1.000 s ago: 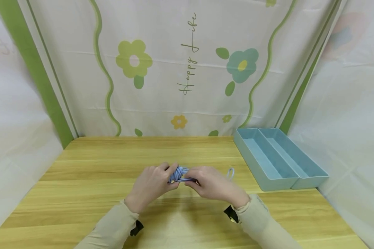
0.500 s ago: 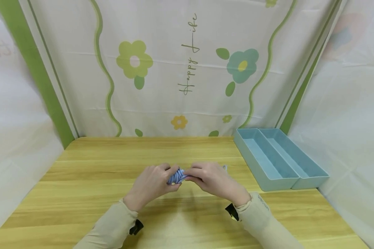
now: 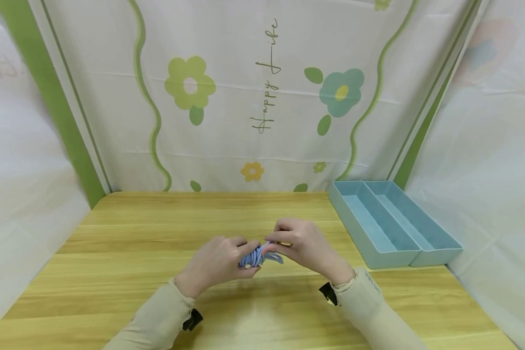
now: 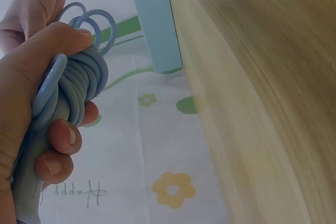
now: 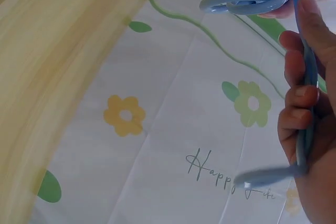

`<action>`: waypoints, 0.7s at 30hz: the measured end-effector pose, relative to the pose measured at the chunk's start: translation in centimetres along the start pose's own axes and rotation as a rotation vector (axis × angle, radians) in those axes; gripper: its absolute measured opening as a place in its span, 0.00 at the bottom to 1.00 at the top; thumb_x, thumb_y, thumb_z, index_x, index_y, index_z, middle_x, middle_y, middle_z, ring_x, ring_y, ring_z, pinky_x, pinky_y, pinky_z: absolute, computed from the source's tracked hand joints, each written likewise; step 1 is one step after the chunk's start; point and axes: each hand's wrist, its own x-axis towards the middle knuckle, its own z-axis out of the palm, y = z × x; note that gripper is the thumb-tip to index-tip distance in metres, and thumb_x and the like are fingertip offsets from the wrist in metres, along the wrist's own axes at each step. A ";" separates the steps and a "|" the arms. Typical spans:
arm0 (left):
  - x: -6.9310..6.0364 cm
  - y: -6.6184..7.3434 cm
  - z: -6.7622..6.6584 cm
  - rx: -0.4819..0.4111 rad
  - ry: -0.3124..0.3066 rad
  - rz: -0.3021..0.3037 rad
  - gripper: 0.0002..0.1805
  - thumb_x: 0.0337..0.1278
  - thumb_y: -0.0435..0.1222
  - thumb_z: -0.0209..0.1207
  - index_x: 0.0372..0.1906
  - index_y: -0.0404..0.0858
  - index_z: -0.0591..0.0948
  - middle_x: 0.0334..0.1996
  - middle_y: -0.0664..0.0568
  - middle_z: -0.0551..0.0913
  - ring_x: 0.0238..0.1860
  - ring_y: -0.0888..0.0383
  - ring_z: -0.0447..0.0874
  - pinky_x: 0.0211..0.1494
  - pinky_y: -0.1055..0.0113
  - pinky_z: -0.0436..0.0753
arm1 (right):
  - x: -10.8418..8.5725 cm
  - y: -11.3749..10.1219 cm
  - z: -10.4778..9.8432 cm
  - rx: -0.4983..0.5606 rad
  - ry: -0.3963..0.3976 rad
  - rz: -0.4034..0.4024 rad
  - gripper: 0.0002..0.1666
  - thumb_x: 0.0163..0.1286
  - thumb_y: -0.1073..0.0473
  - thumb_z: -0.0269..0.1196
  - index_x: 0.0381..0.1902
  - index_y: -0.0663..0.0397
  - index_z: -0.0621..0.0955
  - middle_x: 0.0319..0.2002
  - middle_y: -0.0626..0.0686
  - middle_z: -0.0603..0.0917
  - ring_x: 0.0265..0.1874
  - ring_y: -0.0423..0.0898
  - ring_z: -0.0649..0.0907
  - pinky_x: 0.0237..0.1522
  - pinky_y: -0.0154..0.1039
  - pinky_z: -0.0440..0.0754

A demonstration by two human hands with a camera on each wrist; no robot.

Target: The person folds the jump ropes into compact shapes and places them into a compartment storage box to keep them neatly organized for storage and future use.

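A light blue cord (image 3: 250, 258), wound into a tight bundle, is held above the table in front of me. My left hand (image 3: 214, 265) grips the wound coils between thumb and fingers. In the left wrist view a thicker pale blue length (image 4: 31, 174) lies along the palm below the coils, and small loops (image 4: 107, 30) stick out past the thumb. My right hand (image 3: 308, 247) pinches a strand at the bundle's right end. The right wrist view shows that strand (image 5: 310, 77) running down through the curled fingers, its blurred tail (image 5: 268, 176) hanging out beside the palm.
Two long pale blue trays (image 3: 395, 251) stand side by side at the right rear of the wooden table (image 3: 157, 214). A white curtain (image 3: 227, 43) printed with flowers rises behind the table, with more white cloth on both sides.
My right hand has lifted slightly, and cord loops now stick out below its fingers. The loop seen beyond that hand earlier is out of sight in the head view. The left hand has shifted slightly right.
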 end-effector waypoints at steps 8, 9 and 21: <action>0.1 0.0 0.3 -0.068 0.067 0.015 0.24 0.45 0.47 0.74 0.45 0.38 0.84 0.24 0.54 0.82 0.15 0.68 0.72 0.19 0.83 0.69 | -0.1 0.5 -0.1 0.066 -0.023 0.020 0.14 0.71 0.52 0.63 0.47 0.52 0.88 0.34 0.47 0.79 0.25 0.35 0.73 0.26 0.24 0.71; 0.1 0.0 0.3 -0.074 0.075 0.018 0.24 0.45 0.47 0.74 0.46 0.37 0.84 0.24 0.54 0.82 0.15 0.68 0.72 0.19 0.83 0.69 | -0.2 0.6 -0.1 0.073 -0.022 0.026 0.15 0.72 0.52 0.62 0.48 0.52 0.88 0.34 0.47 0.79 0.25 0.35 0.73 0.26 0.24 0.71; 0.4 0.2 0.1 -0.116 0.160 0.061 0.28 0.42 0.43 0.76 0.49 0.32 0.83 0.29 0.50 0.86 0.20 0.64 0.82 0.23 0.82 0.75 | -0.4 1.0 -0.2 0.233 -0.091 0.141 0.17 0.70 0.59 0.63 0.55 0.55 0.85 0.38 0.46 0.82 0.27 0.35 0.74 0.27 0.27 0.73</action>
